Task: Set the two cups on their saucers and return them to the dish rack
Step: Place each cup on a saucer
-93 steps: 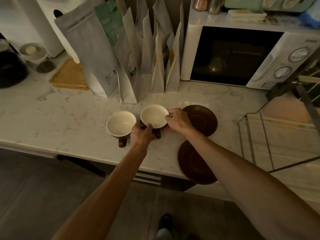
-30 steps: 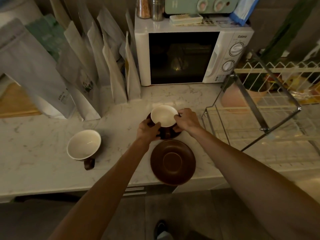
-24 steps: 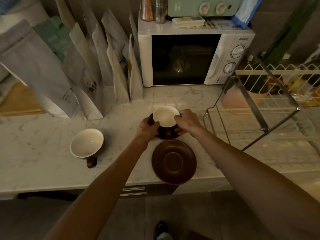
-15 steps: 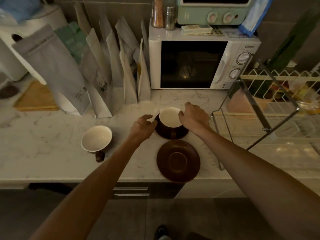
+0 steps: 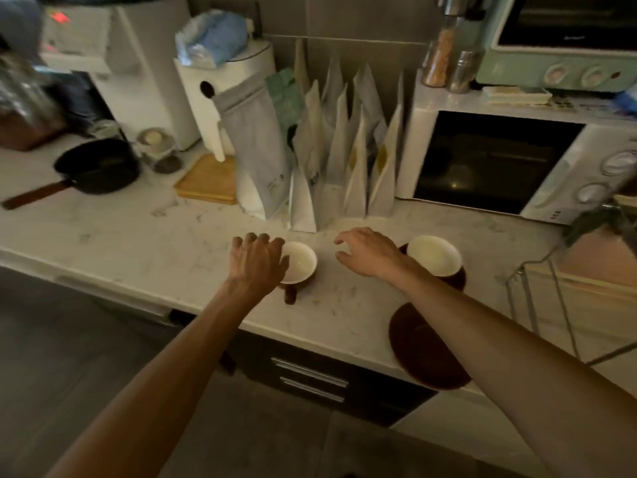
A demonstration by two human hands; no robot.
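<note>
One brown cup with a cream inside point(image 5: 435, 259) stands on a brown saucer point(image 5: 460, 277) at the right of the marble counter. A second cup point(image 5: 299, 262) sits directly on the counter, its handle pointing toward me. My left hand point(image 5: 255, 262) hovers over this cup's left rim, fingers spread; whether it touches the rim is unclear. My right hand point(image 5: 367, 251) is open between the two cups, holding nothing. A bare brown saucer point(image 5: 424, 350) lies at the counter's front edge, partly under my right forearm. The wire dish rack point(image 5: 537, 305) stands at the far right.
A row of upright paper bags point(image 5: 331, 160) stands just behind the cups. A white microwave point(image 5: 510, 160) is at the back right, a black pan point(image 5: 98, 170) and a wooden board point(image 5: 210, 181) at the left. The counter's front edge runs close below the cups.
Both hands let go of the cup now standing on its saucer. They moved left: the left hand to the second cup, the right hand open between the cups. The view swung left.
</note>
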